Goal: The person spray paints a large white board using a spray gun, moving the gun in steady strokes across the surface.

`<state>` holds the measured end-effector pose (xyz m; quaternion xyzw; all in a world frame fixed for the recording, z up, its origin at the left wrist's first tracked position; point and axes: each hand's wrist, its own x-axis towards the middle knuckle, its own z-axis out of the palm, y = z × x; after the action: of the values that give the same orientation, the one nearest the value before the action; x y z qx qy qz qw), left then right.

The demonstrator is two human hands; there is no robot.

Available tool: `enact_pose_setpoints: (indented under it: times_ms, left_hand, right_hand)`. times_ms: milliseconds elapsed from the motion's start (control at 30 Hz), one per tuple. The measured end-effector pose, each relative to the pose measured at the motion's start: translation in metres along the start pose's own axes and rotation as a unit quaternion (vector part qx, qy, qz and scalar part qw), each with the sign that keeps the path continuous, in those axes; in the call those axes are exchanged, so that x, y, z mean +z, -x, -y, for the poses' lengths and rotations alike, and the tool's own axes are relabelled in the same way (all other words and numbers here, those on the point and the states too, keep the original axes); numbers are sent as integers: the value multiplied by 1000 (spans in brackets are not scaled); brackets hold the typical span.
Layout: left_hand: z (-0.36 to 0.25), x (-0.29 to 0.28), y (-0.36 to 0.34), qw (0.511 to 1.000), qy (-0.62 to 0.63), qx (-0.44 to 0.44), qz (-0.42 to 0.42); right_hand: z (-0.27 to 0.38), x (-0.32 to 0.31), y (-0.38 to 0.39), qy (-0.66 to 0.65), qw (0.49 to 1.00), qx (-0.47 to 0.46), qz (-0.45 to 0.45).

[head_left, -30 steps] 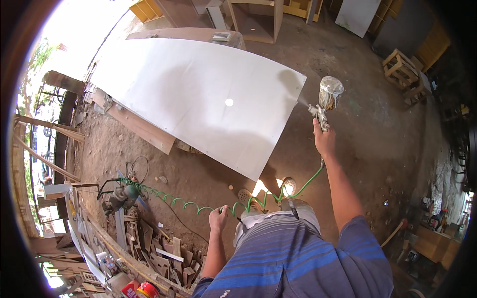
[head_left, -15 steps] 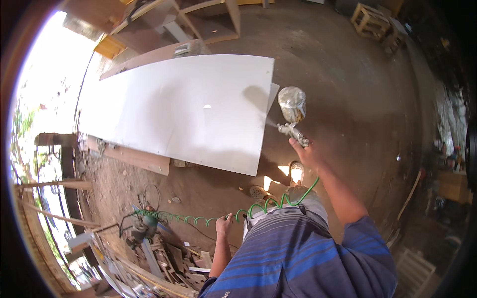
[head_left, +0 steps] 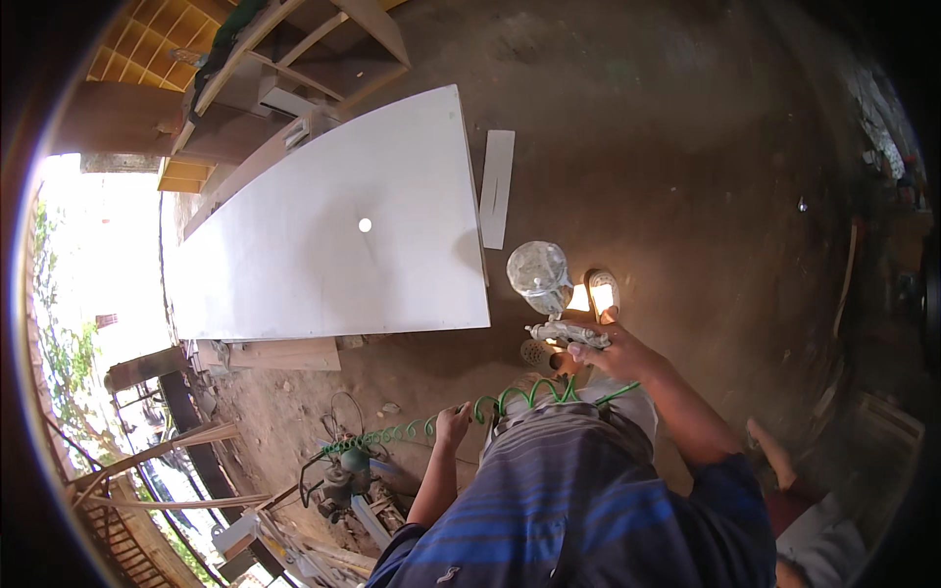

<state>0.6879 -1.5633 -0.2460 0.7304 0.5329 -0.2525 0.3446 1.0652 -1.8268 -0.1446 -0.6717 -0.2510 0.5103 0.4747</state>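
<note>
My right hand is closed around a paint-spattered spray gun, held in front of my legs. The gun's pale, stained cup stands above it. A large white panel lies to the left, raised off the ground, and the gun is beyond its right edge. From the gun side a green coiled hose runs across my waist towards the left. My left hand is closed on this hose at my left side. No spray mist shows at the nozzle.
A narrow white strip lies right of the panel. Wooden cabinet frames stand at the far left. The hose leads to a greenish machine at lower left, near scrap wood. Another person is behind me at lower right.
The spray gun has come back towards my body, away from the panel. The mist at its nozzle is gone. My view has turned, and another person shows at lower right.
</note>
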Motion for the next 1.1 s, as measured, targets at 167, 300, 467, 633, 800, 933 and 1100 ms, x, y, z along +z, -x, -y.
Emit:
enact_pose_setpoints:
  times_ms: [167,300,467,633,800,933,1100]
  left_hand:
    - [14,4,6,1000,-18,9,-12]
    - [26,6,9,1000,-4,-7,-14]
    - [28,13,15,999,29,-10,-32]
    - [34,18,16,998,36,-2,-51]
    - [37,21,16,995,87,-12,-56]
    - [41,21,19,991,121,-12,-64]
    - [46,15,21,987,134,3,-91]
  right_hand:
    - [7,-8,22,-120,989,82,-27]
    - [-1,-3,20,-60,988,-80,-121]
    - [-4,14,12,-97,977,-110,-156]
    - [24,24,11,-103,992,40,-66]
    - [9,59,-1,-72,992,-49,-97]
    - [15,73,-8,-89,992,-29,-86]
    - [36,75,-27,-29,987,49,-147]
